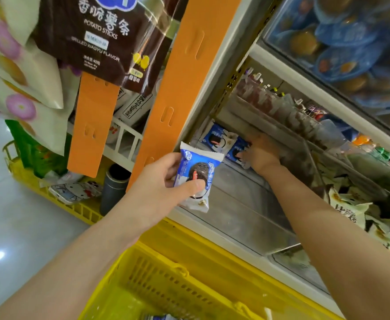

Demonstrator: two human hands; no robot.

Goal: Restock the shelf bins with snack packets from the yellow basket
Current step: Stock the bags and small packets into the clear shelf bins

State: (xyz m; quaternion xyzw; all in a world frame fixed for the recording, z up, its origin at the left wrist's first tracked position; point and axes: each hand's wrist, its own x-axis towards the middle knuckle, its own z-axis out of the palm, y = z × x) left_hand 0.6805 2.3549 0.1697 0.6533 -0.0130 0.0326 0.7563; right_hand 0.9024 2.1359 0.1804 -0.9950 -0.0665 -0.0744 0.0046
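My left hand (pixel 164 181) grips a blue-and-white snack packet (pixel 195 176) picturing a dark round cake, held in front of the shelf's edge. My right hand (pixel 260 153) reaches into a clear shelf bin (pixel 247 204). Its fingers rest against blue-and-white packets (pixel 219 139) standing at the bin's back, and whether they curl round one is hidden. The yellow basket (pixel 166 280) sits below my arms, with one blue packet (pixel 159 317) showing at the frame's bottom edge.
Orange hanging strips (pixel 180 88) carry a brown potato-sticks bag (pixel 97 38) at upper left. A second yellow basket (pixel 74 209) at left holds a patterned phone and a dark cup. Neighbouring bins hold cream packets (pixel 355 209), bottles (pixel 270 100) and blue cups (pixel 342 42).
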